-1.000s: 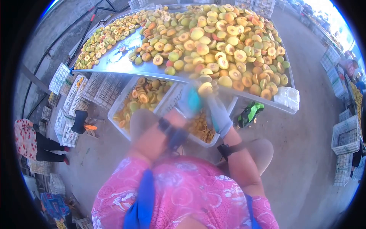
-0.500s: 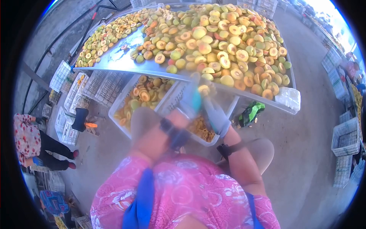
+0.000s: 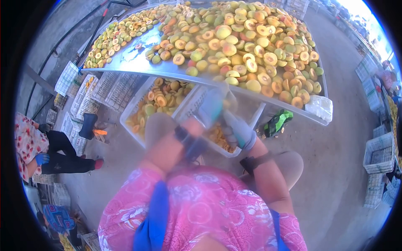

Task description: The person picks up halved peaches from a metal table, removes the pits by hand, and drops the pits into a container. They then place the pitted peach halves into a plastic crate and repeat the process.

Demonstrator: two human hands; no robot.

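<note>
Both my hands wear pale grey and teal gloves and are close together below the front edge of the metal table (image 3: 167,75). My left hand (image 3: 209,108) is smeared by motion, so its fingers cannot be read. Beside it a yellowish blur, perhaps a fruit half, shows between the hands. My right hand (image 3: 239,130) has its fingers curled closed; what they hold is hidden. Below the hands, a white plastic crate (image 3: 256,116) contains thin yellow-orange pieces (image 3: 218,136). To its left another crate (image 3: 130,125) holds peach halves (image 3: 160,99).
A large heap of halved peaches (image 3: 247,46) covers much of the table. A white block (image 3: 319,108) sits at its right corner, a green-and-black bag (image 3: 277,124) on the floor below. Crates (image 3: 115,90) stand left, more (image 3: 379,152) right. A co-worker (image 3: 31,146) stands left.
The view has shifted slightly. My hands stay close together at the same spot, with the left still blurred. The co-worker on the left has changed stance, feet now farther right.
</note>
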